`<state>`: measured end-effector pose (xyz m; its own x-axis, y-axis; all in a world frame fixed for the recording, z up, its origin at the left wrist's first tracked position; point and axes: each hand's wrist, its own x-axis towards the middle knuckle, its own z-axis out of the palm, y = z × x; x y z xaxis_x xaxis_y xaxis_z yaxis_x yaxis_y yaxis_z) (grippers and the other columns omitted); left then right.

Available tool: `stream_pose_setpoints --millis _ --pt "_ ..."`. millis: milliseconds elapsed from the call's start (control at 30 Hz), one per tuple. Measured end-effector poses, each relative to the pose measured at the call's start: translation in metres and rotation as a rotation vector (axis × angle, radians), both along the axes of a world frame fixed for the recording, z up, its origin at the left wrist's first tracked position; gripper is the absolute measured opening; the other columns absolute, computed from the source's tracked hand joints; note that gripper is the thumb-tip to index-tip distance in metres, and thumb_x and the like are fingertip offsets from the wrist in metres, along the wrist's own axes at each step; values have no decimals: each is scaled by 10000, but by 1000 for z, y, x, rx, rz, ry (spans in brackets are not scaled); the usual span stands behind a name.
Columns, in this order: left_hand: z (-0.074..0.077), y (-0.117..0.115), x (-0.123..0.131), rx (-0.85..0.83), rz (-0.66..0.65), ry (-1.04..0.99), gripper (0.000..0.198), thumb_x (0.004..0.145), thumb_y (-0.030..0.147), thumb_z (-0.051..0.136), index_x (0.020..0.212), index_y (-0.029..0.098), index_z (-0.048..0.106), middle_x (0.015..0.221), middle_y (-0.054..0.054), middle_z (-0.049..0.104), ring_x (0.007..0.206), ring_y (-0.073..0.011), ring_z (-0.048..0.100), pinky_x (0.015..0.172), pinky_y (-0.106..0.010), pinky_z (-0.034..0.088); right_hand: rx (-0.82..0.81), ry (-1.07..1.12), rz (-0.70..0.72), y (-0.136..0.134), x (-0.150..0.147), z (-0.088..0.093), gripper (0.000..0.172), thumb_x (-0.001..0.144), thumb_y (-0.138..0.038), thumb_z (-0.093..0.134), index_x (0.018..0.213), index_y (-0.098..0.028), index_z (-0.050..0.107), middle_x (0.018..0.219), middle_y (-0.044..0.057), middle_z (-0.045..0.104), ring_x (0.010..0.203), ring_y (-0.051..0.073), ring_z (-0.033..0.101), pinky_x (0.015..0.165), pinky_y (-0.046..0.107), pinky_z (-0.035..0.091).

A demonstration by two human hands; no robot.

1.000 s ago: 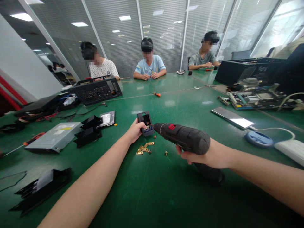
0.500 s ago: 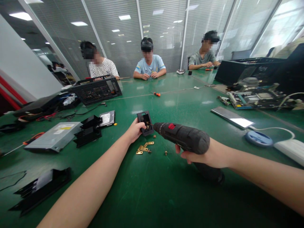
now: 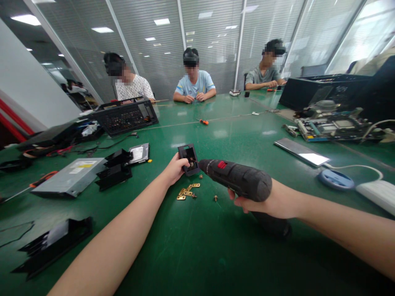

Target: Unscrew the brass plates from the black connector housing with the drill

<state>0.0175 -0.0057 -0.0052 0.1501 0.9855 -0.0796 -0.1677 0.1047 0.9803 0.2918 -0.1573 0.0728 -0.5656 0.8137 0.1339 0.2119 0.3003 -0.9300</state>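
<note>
The left hand [image 3: 175, 170] grips a small black box [image 3: 194, 165], thumb over its edge, while the right hand [image 3: 268, 207] is wrapped around a black drill [image 3: 237, 179] whose nose points at that box (whether the tip touches anything inside, I can't tell from here). Just nearer than the left hand, brass-coloured plates [image 3: 188, 193] lie on the green bench [image 3: 185, 246]; between the hands sits a screw [image 3: 215, 198]. Well beyond both lies an orange screwdriver [image 3: 204, 122].

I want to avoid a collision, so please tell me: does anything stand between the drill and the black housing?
Nothing visible does. The drill points at the black housing; the left hand grips its opposite edge, and the brass plates lie below, on the table.
</note>
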Motion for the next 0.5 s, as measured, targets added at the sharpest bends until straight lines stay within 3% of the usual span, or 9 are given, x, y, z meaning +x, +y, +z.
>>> stream_pose_setpoints --millis 133,500 --pt "0 0 0 1 -7 0 546 500 132 639 1042 201 611 881 -32 714 809 -216 664 730 -339 537 4 -1 -9 0 0 -2 729 832 -144 731 1512 -163 468 857 12 675 601 130 613 542 238 546" --pt "3 -2 0 -11 -13 -6 519 495 129 644 1008 197 609 865 -29 711 800 -220 673 732 -347 548 -114 45 13 0 0 -4 836 827 -143 725 1584 -197 375 870 9 664 605 129 607 536 237 554"
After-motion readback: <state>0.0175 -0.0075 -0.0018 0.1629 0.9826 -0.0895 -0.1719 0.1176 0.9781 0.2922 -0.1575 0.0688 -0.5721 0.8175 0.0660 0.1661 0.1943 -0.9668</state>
